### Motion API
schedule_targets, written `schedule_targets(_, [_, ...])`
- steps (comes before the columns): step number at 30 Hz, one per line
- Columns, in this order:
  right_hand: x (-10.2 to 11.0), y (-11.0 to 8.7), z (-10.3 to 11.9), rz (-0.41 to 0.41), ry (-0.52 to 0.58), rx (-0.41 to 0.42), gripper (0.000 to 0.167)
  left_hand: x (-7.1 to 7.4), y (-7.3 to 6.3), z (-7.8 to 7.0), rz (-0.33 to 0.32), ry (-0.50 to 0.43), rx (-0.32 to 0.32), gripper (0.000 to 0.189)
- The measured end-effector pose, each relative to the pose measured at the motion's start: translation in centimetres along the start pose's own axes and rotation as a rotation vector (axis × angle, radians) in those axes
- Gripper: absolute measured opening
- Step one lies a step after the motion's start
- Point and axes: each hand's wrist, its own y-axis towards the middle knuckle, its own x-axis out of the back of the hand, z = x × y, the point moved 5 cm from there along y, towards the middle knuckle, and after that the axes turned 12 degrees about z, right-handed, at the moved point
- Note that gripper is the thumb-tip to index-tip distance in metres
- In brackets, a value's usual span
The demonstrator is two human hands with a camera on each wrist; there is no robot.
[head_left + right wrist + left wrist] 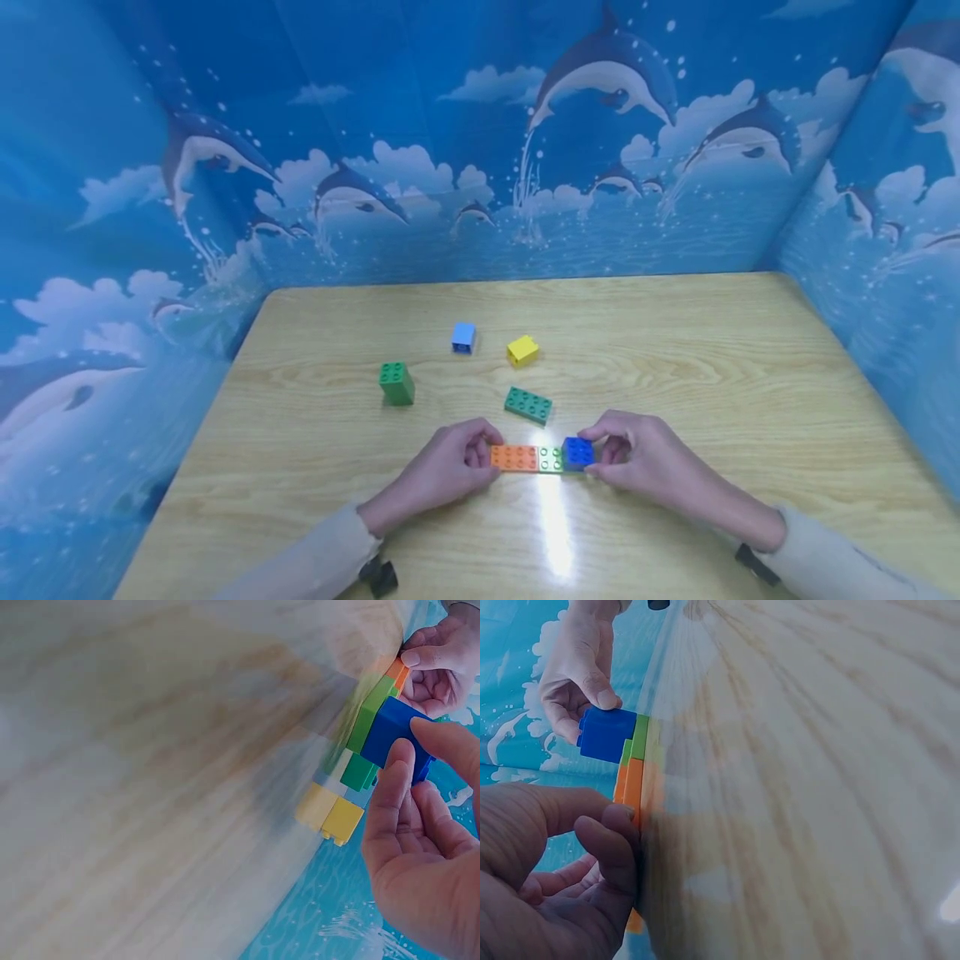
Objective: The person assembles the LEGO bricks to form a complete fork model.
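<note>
In the head view, a flat orange building brick [514, 458] lies on the table, end to end with a light green brick [550, 459]. A dark blue brick [578, 452] sits on the green brick's right end. My left hand [453, 461] pinches the orange brick's left end between thumb and fingers. On the other side, my right hand [641, 454] grips the dark blue brick [399, 731] by its front and back. The right wrist view shows the blue brick against the light green brick [367, 716]; whether it is fully pressed down I cannot tell.
Behind the row lies a flat dark green brick [528, 405]. Farther back are a yellow brick [522, 352] and a lighter blue brick [463, 337]; a tall green block [397, 384] stands to the left. A dolphin-print curtain [450, 242] surrounds the wooden table [675, 333].
</note>
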Motion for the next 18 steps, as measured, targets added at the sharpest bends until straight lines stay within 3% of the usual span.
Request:
schedule_targets(7, [-0.08, 0.33, 0.24, 0.01, -0.016, 0.01, 0.041, 0.22, -0.3, 0.06, -0.011, 0.01, -0.007, 0.036])
schedule_targets(18, [-0.12, -0.34, 0.13, -0.017, -0.151, 0.017, 0.04, -0.17, -0.27, -0.22, -0.006, 0.018, -0.015, 0.035])
